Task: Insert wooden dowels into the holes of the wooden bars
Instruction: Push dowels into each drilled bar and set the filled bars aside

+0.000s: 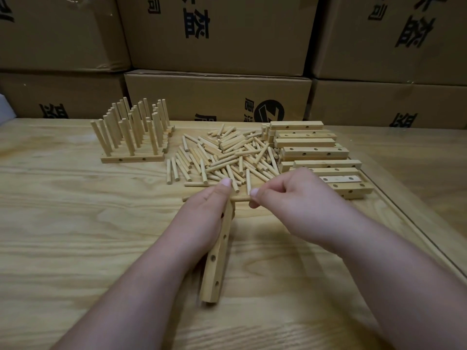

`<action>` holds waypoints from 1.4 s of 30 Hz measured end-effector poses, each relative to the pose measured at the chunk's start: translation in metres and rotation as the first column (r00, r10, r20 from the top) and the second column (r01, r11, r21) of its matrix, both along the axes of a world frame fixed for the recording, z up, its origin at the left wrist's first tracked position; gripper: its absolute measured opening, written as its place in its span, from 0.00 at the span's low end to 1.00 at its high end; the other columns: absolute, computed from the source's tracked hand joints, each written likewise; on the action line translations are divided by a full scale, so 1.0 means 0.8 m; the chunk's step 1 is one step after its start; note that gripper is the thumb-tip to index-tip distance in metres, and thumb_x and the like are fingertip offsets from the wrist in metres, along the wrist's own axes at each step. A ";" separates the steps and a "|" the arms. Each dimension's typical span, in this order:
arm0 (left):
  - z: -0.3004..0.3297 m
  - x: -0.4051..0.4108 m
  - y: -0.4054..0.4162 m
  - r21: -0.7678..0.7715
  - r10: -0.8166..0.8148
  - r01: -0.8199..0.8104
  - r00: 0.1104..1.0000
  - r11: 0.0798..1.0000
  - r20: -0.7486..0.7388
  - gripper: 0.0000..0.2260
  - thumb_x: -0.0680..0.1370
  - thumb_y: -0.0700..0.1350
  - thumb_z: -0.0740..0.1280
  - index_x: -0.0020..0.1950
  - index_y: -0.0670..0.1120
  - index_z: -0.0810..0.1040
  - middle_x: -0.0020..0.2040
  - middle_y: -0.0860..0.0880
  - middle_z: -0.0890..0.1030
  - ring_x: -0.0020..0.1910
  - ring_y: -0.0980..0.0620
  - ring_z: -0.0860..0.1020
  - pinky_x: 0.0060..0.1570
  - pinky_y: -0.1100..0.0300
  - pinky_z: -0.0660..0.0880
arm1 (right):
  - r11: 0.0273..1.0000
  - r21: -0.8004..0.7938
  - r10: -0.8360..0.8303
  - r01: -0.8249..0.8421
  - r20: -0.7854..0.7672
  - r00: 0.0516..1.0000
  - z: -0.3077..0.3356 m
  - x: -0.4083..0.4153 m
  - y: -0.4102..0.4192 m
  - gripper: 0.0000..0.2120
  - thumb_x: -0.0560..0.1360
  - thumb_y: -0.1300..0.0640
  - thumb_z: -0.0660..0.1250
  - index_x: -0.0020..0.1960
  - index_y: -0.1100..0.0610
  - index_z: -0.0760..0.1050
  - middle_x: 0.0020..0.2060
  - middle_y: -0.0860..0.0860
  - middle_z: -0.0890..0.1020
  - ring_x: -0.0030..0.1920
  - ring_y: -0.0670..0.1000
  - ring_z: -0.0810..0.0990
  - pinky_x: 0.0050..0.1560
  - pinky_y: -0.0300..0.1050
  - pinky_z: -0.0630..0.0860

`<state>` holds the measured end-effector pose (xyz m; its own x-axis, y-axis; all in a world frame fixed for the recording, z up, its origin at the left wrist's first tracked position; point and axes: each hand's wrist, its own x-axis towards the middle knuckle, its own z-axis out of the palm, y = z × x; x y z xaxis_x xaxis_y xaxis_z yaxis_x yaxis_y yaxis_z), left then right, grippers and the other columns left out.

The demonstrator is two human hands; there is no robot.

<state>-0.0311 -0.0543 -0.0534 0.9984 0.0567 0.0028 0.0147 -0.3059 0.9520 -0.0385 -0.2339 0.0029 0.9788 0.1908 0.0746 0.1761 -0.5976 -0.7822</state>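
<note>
My left hand [204, 213] grips the far end of a wooden bar [214, 263] that lies lengthwise toward me, with several holes showing along its side. My right hand [285, 195] pinches a wooden dowel [241, 199] held crosswise, its tip at the bar's far end beside my left thumb. Whether the dowel sits in a hole is hidden by my fingers. A heap of loose dowels [227, 155] lies just beyond both hands.
Stacked empty bars [313, 152] lie at the right. Bars with upright dowels [131, 132] stand at the back left. Cardboard boxes [217, 97] wall off the back. The wooden table [75, 223] has a raised edge strip [409, 223] on the right.
</note>
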 end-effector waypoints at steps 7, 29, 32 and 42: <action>0.005 0.005 0.006 -0.094 -0.019 0.020 1.000 0.995 0.019 0.21 0.78 0.67 0.64 0.35 0.54 0.82 0.31 0.54 0.81 0.30 0.57 0.78 0.43 0.53 0.75 | 0.990 -0.120 0.095 -0.073 0.188 0.978 -0.030 0.007 -0.005 0.08 0.77 0.43 0.69 0.54 0.41 0.84 0.44 0.30 0.82 0.51 0.32 0.79 0.48 0.31 0.73; 0.005 0.010 0.008 -0.198 -0.074 0.064 0.996 0.978 -0.047 0.24 0.75 0.70 0.59 0.42 0.53 0.84 0.34 0.47 0.84 0.29 0.51 0.80 0.33 0.54 0.77 | 0.996 0.087 0.005 -0.034 0.318 0.948 -0.075 0.022 -0.002 0.04 0.77 0.53 0.72 0.49 0.47 0.86 0.42 0.31 0.83 0.46 0.33 0.81 0.44 0.24 0.71; 0.003 0.007 0.006 -0.241 -0.092 0.086 0.996 0.967 -0.014 0.16 0.79 0.61 0.67 0.43 0.51 0.86 0.32 0.48 0.81 0.27 0.51 0.78 0.29 0.58 0.77 | 0.969 0.243 -0.121 0.038 0.336 0.934 -0.075 0.026 -0.006 0.04 0.76 0.45 0.72 0.49 0.43 0.83 0.40 0.37 0.84 0.40 0.37 0.81 0.40 0.27 0.72; 0.016 0.006 0.013 -0.675 0.144 -0.160 0.986 0.720 -0.080 0.22 0.83 0.56 0.61 0.36 0.50 0.86 0.29 0.48 0.76 0.24 0.52 0.71 0.23 0.61 0.70 | 0.929 -0.368 0.126 -0.048 0.191 0.973 -0.080 0.032 -0.005 0.27 0.81 0.37 0.49 0.78 0.42 0.62 0.74 0.34 0.63 0.76 0.37 0.55 0.74 0.44 0.46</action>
